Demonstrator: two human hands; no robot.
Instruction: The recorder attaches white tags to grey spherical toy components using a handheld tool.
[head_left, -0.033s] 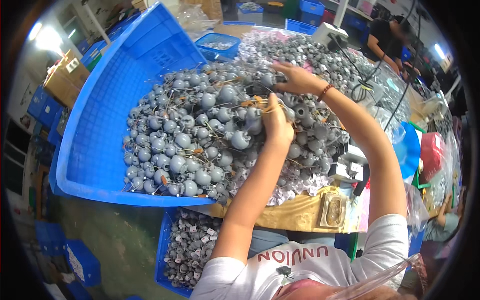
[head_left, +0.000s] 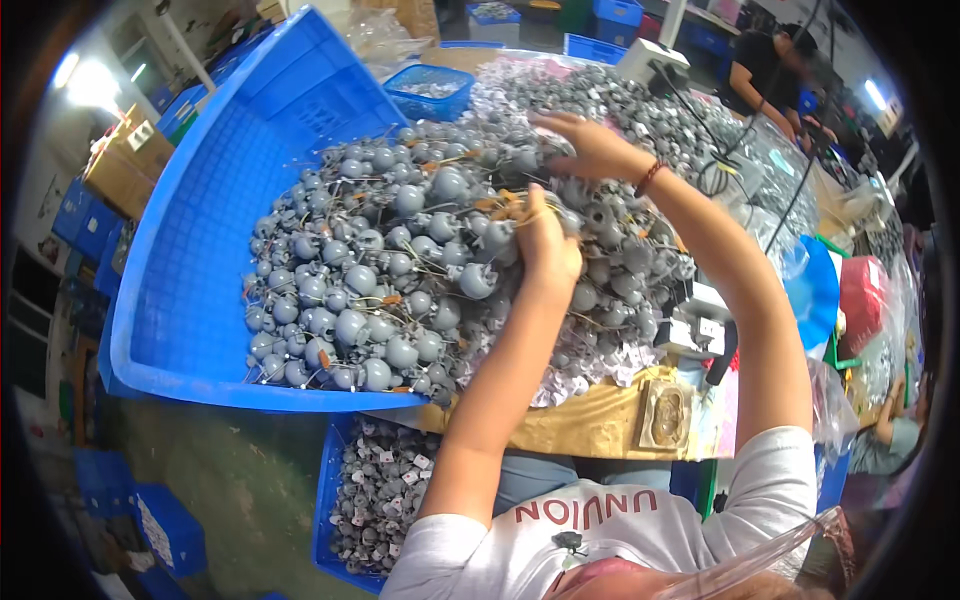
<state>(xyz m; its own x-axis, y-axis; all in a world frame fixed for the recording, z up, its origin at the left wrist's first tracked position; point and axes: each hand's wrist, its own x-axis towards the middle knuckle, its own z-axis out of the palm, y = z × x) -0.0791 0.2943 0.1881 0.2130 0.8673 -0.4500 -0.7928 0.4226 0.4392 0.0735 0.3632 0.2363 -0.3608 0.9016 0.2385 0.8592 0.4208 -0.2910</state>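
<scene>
A large heap of grey ball-shaped plastic parts (head_left: 350, 327) with thin wires and small orange tabs spills from a tipped blue crate (head_left: 185, 290) onto the table. My left hand (head_left: 547, 245) is in the middle of the heap, its fingers closed on a bunch of these wires beside several balls; its fingertips are partly hidden. Just beyond it, to the right, my right hand (head_left: 598, 152) hovers over the heap with fingers apart. The thumb side of that hand is close to dark grey parts, and no part shows in its grasp.
Small white and grey pieces (head_left: 625, 105) cover the far table. A blue basket (head_left: 430, 95) stands behind the heap. White block devices (head_left: 692, 325) and a square mould-like block (head_left: 665, 415) lie near the front edge. Below is a full blue bin (head_left: 335, 500). Another person (head_left: 765, 75) works at far right.
My right hand has shifted slightly away and to the left, its fingers spreading a little. The left hand keeps its place in the heap; the whole view has moved slightly.
</scene>
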